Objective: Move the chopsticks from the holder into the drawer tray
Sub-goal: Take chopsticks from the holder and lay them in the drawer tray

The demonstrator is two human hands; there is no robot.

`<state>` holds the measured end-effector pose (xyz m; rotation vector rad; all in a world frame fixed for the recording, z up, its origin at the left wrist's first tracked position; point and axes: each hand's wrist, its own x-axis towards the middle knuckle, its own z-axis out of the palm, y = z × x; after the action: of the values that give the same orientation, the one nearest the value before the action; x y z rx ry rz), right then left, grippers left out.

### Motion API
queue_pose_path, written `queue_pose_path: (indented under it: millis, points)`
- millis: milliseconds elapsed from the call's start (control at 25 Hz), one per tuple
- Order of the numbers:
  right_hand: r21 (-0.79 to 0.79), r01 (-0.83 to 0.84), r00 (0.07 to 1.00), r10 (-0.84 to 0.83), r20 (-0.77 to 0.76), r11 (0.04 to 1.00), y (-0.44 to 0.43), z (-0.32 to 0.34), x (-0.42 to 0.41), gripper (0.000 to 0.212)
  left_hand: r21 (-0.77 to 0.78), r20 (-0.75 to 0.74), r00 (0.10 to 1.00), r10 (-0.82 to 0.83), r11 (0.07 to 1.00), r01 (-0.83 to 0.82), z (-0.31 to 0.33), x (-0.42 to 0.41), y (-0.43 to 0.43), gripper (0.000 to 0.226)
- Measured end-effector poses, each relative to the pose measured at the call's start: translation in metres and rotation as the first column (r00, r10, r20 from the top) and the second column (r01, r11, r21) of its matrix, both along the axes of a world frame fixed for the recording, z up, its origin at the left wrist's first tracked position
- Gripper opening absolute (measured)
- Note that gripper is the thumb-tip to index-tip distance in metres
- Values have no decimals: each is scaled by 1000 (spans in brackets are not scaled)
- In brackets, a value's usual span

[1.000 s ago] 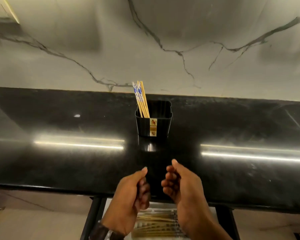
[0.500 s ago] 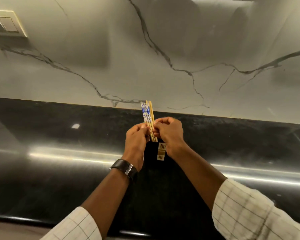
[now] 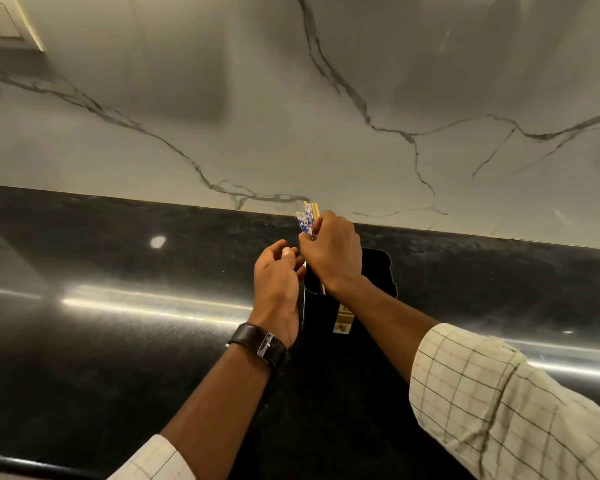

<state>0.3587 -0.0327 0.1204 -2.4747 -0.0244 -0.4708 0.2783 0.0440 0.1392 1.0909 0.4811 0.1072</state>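
A veined marble backsplash (image 3: 326, 116) fills the upper view, and below it runs the glossy black surface (image 3: 118, 341), where strip-light reflections streak across from nine to three o'clock. Near the centre stands the black rectangular chopstick holder (image 3: 378, 268), set close to the wall, probably to keep it clear of the working edge. The right hand (image 3: 333, 251) is clamped round the bundle of chopsticks (image 3: 307, 220), gripping them near their tops so the whole lot can lift out together; their blue-patterned and plain wooden ends show at twelve o'clock of the fist, lower ends apparently still in the holder. The left hand (image 3: 278, 271), at nine o'clock of it, is loosely cupped and holds nothing, likely ready to steady the bundle. The drawer tray is out of view.
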Motion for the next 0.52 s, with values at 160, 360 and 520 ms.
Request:
queue_pose_path:
  millis: [160, 360, 520]
  points:
    - [-37, 5, 1000, -5, 16, 999, -3, 1, 0, 27, -3, -15, 1000, 11, 1000, -11, -3, 2, 3, 32]
    - [-175, -46, 999, 44, -15, 983, -7, 1, -4, 27, -31, -19, 1000, 8, 999, -9, -4, 2, 0, 30]
    - [-236, -137, 990, 130, -46, 962, -13, 1, -5, 34, -18, -4, 1000, 13, 1000, -13, -1, 0, -4, 31]
